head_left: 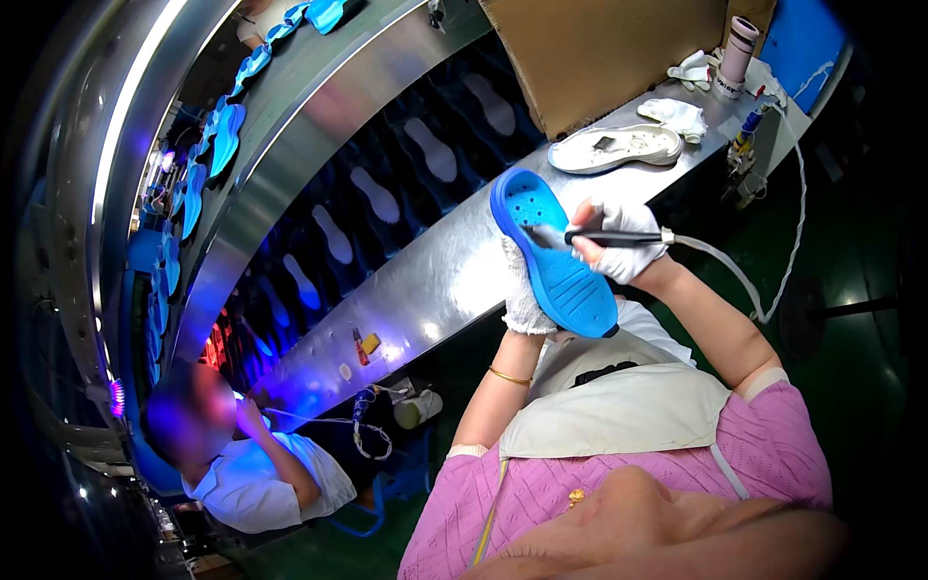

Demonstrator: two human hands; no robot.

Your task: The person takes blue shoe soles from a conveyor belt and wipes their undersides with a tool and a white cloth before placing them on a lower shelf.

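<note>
holds blue sole (572, 275) tilted upward between apron (619, 420) and bench (454, 253), clasping the left side with gloved left hand (525, 293), partly hidden behind; pinches black-handled brush (611, 238) in gloved right hand (626, 259), with tip at the hollow inside. seems partway through brushing, at a guess; cannot tell the extent of any coating. farther on, shows white shoe (633, 148) resting on the bench, apart from the sole. beyond, bears marking too small to read on pink bottle (738, 60); offers no clearly legible label on far blue soles (226, 135).
</note>
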